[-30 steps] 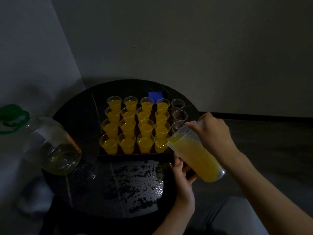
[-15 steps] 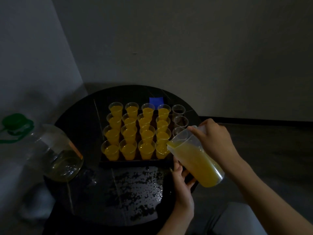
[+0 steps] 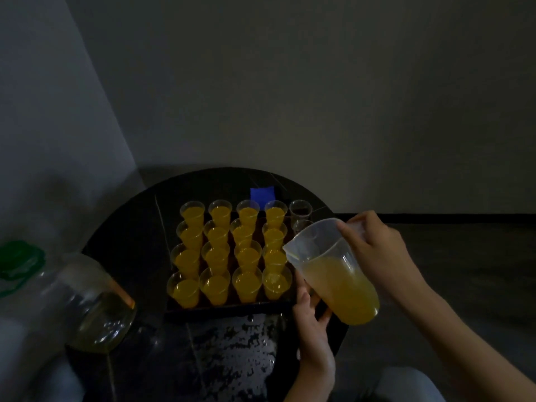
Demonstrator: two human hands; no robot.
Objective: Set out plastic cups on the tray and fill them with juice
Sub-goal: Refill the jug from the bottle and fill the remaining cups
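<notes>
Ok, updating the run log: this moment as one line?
right hand: grips tilted clear plastic jug of orange juice | left hand: at black tray corner | far-right clear plastic cups: empty

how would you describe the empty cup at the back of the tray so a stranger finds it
On the round dark table, find the dark tray packed with clear plastic cups of orange juice. Follow the row farthest from the person to its right end, past the blue square patch. The clear plastic cup there is that row's only one without juice.
</notes>
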